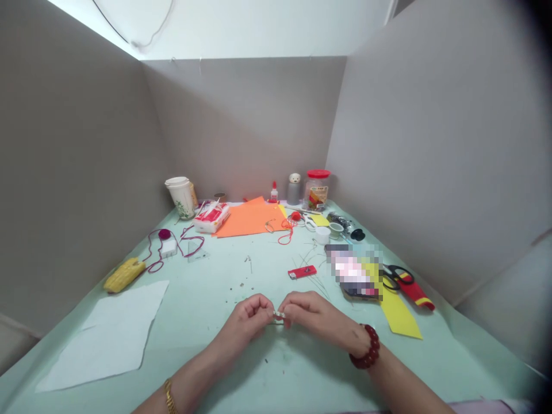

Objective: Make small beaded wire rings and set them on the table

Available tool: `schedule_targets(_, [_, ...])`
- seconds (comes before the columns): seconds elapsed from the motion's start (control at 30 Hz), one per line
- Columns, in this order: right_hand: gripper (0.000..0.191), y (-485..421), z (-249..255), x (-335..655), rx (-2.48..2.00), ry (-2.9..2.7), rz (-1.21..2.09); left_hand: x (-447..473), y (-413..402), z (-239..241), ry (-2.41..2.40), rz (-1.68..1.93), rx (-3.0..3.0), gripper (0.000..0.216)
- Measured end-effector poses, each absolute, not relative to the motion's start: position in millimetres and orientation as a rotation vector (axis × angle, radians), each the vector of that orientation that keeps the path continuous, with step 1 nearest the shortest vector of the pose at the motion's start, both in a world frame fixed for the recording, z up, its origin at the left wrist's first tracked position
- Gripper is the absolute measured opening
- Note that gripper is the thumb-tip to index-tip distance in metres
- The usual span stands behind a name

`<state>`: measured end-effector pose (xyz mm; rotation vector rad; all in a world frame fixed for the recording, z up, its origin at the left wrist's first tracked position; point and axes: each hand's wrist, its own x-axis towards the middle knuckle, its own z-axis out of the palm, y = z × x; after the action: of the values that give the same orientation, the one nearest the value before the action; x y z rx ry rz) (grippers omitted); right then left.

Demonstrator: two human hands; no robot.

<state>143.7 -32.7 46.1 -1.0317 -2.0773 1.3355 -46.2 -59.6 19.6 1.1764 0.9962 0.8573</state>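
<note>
Low over the front middle of the table, my left hand and my right hand meet with fingertips pinched. Between them runs a small pale strip with a bumpy, bead-like look; each hand grips one end. A thin piece shows just beneath it, too small to make out. Parts of the strip are hidden by the fingers. Beyond my right hand lies a red lighter, with thin loose strands around it. Tiny dark bits are scattered past my left hand.
White cloth and a yellow corn-shaped object lie left. On the right are a blurred phone, black scissors and yellow paper. Orange sheets, a tissue pack, a cup and a red-lidded jar stand farther back.
</note>
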Motion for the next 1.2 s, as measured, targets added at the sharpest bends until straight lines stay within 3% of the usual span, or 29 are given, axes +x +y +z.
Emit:
schedule_targets(0.1, [0.036,-31.2,46.5,144.3,-0.942,-1.963,1.536,-49.2,-56.6,18.0,0.971,0.858,1.174,0.024])
schedule_targets(0.37, [0.026,-28.2,35.3,145.2,-0.898,-1.892,1.657,-52.4,-56.2,17.4,0.891,0.865,1.112,0.021])
schedule_targets(0.63, [0.011,-29.5,32.9,135.8,-1.115,-1.845,1.426,-50.0,-55.6,15.1,0.980,0.877,1.221,0.023])
schedule_targets(1.2, [0.011,-36.5,34.0,133.0,-1.113,-1.947,1.214,-48.7,-57.9,11.9,1.103,0.908,1.479,0.029])
